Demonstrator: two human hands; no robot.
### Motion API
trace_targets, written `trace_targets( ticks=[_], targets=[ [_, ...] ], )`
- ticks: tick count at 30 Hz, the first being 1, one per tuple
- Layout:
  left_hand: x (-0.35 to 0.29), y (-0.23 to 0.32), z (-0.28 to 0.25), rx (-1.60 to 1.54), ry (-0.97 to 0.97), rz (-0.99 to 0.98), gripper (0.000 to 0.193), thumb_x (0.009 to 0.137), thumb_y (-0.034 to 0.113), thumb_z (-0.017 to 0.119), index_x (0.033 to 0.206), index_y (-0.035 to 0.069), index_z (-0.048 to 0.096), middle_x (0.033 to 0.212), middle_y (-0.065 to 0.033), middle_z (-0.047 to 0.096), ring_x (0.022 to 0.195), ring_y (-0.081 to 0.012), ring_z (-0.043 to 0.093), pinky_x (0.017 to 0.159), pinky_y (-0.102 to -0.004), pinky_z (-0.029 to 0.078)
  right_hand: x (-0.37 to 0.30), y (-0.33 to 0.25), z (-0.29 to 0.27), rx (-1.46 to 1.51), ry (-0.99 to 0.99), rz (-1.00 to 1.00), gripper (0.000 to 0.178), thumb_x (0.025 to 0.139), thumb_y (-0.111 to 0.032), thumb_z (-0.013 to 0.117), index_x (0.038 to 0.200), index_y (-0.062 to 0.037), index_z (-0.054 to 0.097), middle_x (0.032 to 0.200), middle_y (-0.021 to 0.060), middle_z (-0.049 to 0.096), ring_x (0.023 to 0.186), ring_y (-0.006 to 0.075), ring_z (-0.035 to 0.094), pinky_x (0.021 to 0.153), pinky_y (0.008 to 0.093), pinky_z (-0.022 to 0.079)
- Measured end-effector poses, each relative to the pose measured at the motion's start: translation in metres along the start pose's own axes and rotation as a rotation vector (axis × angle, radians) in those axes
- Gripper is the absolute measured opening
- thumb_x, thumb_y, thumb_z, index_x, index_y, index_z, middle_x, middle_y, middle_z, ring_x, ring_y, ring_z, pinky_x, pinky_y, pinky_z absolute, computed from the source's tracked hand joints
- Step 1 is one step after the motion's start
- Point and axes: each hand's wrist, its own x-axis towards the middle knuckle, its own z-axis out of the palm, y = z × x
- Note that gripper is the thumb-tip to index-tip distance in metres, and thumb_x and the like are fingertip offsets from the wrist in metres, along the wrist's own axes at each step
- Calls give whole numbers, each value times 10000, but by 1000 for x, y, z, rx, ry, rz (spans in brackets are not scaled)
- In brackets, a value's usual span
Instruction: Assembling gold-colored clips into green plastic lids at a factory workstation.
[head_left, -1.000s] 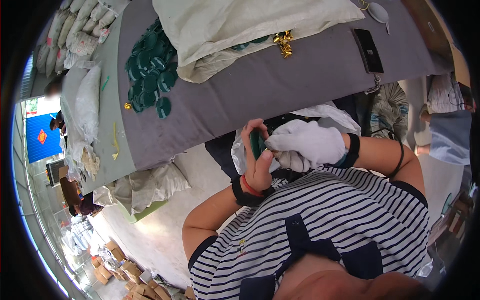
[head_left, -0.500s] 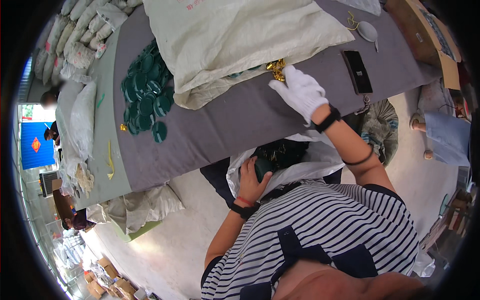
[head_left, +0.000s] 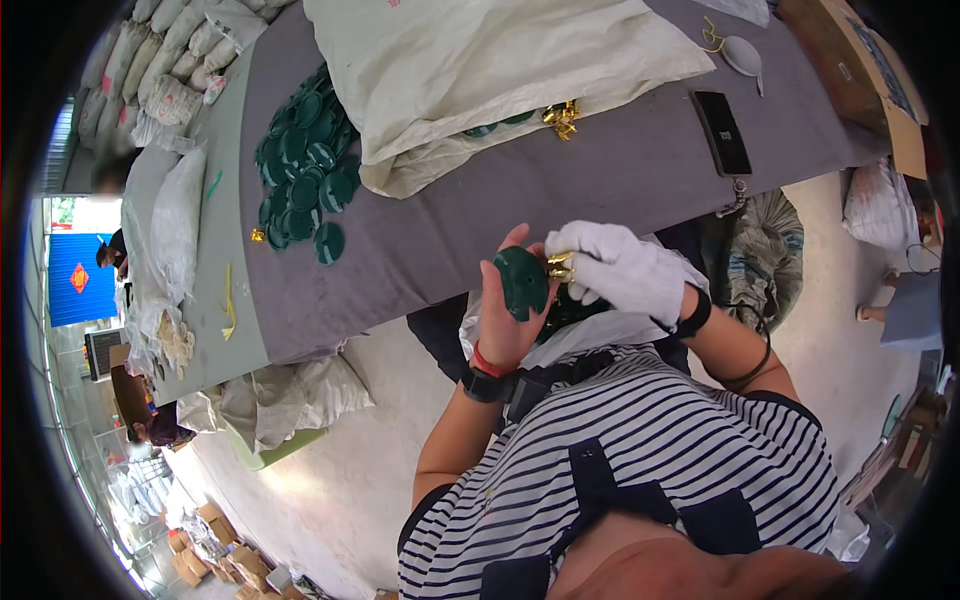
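Note:
My bare left hand [head_left: 507, 325] holds a dark green round disc [head_left: 523, 283] upright above my lap, fingers and thumb around its edge. In my white-gloved right hand [head_left: 620, 270], a small gold metal piece [head_left: 561, 266] is pinched beside the disc's right edge. Whether the piece touches the disc I cannot tell. An opened white sack [head_left: 590, 328] lies in my lap below both hands, with dark green things partly visible inside. On the table, a heap of green discs [head_left: 300, 165] spreads at the left. More gold pieces [head_left: 564, 120] lie at the edge of a large cream sack [head_left: 500, 60].
The grey cloth-covered table [head_left: 420, 260] stretches ahead of me. A black phone [head_left: 720, 133] and a light oval object with a yellow cord [head_left: 742, 57] lie at the right, near a cardboard box [head_left: 850, 75]. Stuffed sacks [head_left: 185, 60] are piled at far left.
My right hand has come back from the gold pieces on the table to the disc, carrying a gold piece. My left hand has lifted the disc out of the lap sack.

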Motion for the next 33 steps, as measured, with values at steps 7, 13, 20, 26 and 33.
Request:
trace_targets(
  ticks=[7,13,20,26,33],
  targets=[
    [-15,-6,22,408,-48,36,816,965,689,334,1518,99,229,1470,-136,400,1369,-268,403,1129,-426,340,-12,15,14,-286,12,-273,238,902,-102,550,1123,-65,627,894,154,682,725,248,708,638,345,565],
    [-32,0,23,445,66,-182,858,960,706,309,1545,91,184,1507,-112,382,1389,-267,382,1152,-430,299,-12,3,5,-1103,-11,-809,333,814,-144,629,1131,-44,623,846,94,669,676,235,680,552,346,536],
    [-39,1,25,164,108,-338,873,960,704,314,1554,83,158,1525,-117,347,1401,-276,366,1150,-444,301,-11,11,2,-1123,-130,-970,326,819,-171,610,1113,-31,619,749,72,638,652,221,667,537,338,523],
    [-40,-9,22,964,-98,233,1017,903,758,365,1559,48,50,1562,-190,268,1426,-319,324,1166,-466,266,-28,32,34,-490,-9,-447,229,882,-112,572,1092,-36,627,767,97,636,623,206,637,540,317,500],
    [-36,-13,6,994,-153,286,1079,886,726,474,1558,48,-28,1565,-229,225,1433,-370,299,1176,-522,228,-31,-2,25,-281,-130,-5,327,822,-227,668,1084,-41,607,768,85,648,663,250,664,600,381,525]
  ],
)
